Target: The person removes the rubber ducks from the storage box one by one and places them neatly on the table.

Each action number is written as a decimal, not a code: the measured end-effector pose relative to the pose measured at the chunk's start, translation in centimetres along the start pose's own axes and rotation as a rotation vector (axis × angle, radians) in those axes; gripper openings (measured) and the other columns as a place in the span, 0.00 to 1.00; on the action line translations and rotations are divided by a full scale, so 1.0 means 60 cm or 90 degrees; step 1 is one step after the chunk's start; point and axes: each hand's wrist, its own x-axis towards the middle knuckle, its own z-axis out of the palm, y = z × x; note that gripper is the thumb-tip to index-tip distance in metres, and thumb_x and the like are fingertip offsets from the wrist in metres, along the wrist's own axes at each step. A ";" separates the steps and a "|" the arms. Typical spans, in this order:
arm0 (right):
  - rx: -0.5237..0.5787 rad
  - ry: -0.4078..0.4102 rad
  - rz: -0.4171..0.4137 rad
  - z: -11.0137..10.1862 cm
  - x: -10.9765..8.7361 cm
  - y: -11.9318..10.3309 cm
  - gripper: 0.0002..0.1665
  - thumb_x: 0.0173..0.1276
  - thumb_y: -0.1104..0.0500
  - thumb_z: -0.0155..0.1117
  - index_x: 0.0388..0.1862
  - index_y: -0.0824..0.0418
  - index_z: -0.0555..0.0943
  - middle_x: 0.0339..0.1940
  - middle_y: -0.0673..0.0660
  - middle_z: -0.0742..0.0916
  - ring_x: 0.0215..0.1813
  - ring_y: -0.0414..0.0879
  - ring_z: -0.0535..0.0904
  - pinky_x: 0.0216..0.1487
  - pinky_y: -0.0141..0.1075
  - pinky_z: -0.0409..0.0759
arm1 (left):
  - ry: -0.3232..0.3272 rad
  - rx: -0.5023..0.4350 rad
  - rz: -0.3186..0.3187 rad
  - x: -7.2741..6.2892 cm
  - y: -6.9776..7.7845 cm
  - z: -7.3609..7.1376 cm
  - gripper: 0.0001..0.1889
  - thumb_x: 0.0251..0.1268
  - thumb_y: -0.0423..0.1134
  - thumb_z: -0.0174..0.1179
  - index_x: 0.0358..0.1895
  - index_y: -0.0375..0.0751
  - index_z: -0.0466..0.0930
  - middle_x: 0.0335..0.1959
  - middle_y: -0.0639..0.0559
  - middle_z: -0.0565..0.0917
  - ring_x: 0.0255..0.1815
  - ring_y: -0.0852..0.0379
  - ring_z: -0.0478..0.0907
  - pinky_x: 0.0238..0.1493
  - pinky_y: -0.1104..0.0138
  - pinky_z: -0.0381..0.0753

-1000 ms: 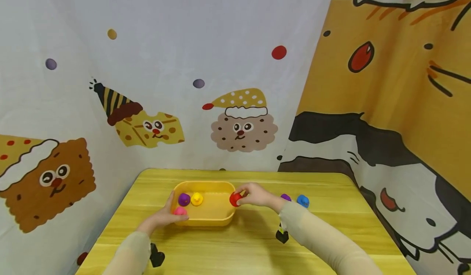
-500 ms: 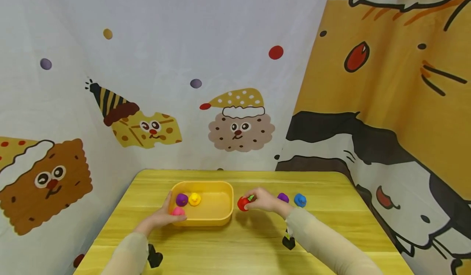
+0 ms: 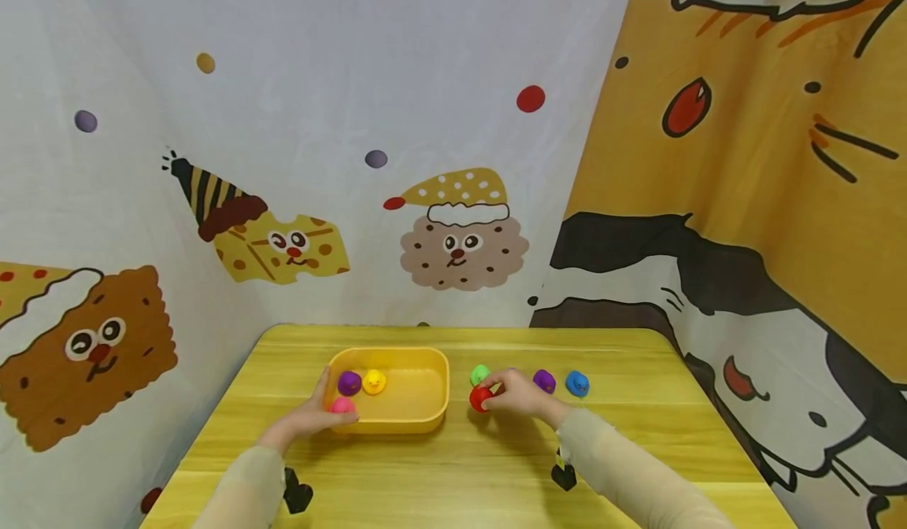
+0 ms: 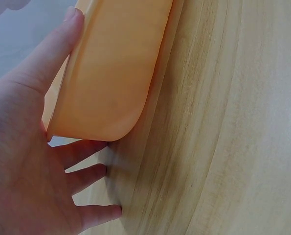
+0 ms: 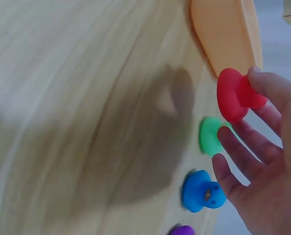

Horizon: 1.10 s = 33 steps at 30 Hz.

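My right hand [image 3: 520,395] pinches a red rubber duck [image 5: 231,95] between thumb and fingers, to the right of a yellow plastic tray [image 3: 418,419]. Just behind the red duck is a green duck [image 3: 479,375]. The right wrist view shows a blue duck [image 5: 196,191] beside the green one, mostly hidden by the hand in the head view. At the tray's left end, my left hand [image 3: 305,420] holds the corner, thumb along the rim and fingers against the outer wall. Inside the tray's left part are a purple duck [image 3: 349,383], a yellow duck [image 3: 374,382] and a pink duck [image 3: 343,407].
Farther right on the wooden table [image 3: 425,482] stand another purple duck [image 3: 544,380] and another blue duck [image 3: 577,383]. A cartoon-printed curtain [image 3: 439,80] rises behind the table. Black pieces [image 3: 298,491] show beneath both wrists.
The right hand has carried the red duck from the tray's right rim out to the right, away from the tray. A green duck now shows behind it. The left hand stays at the tray.
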 end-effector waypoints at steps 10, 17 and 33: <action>-0.017 0.019 0.012 0.013 -0.012 0.017 0.17 0.57 0.58 0.74 0.44 0.64 0.85 0.42 0.54 0.86 0.36 0.41 0.81 0.37 0.33 0.80 | 0.002 -0.013 -0.002 0.001 -0.006 0.001 0.68 0.53 0.56 0.70 0.74 0.38 0.17 0.72 0.19 0.35 0.70 0.21 0.38 0.67 0.34 0.39; -0.004 0.017 0.021 0.020 -0.016 0.024 0.16 0.58 0.59 0.74 0.44 0.64 0.84 0.41 0.53 0.86 0.39 0.43 0.81 0.37 0.33 0.80 | -0.004 -0.003 -0.010 -0.001 -0.001 0.001 0.68 0.54 0.57 0.69 0.74 0.40 0.15 0.72 0.19 0.34 0.69 0.19 0.38 0.64 0.31 0.39; 0.003 0.021 0.025 0.027 -0.019 0.032 0.17 0.57 0.60 0.74 0.44 0.66 0.83 0.40 0.55 0.85 0.41 0.48 0.82 0.39 0.36 0.81 | -0.006 0.004 -0.036 0.008 -0.004 0.001 0.67 0.55 0.57 0.68 0.74 0.40 0.16 0.73 0.22 0.33 0.70 0.20 0.37 0.64 0.31 0.40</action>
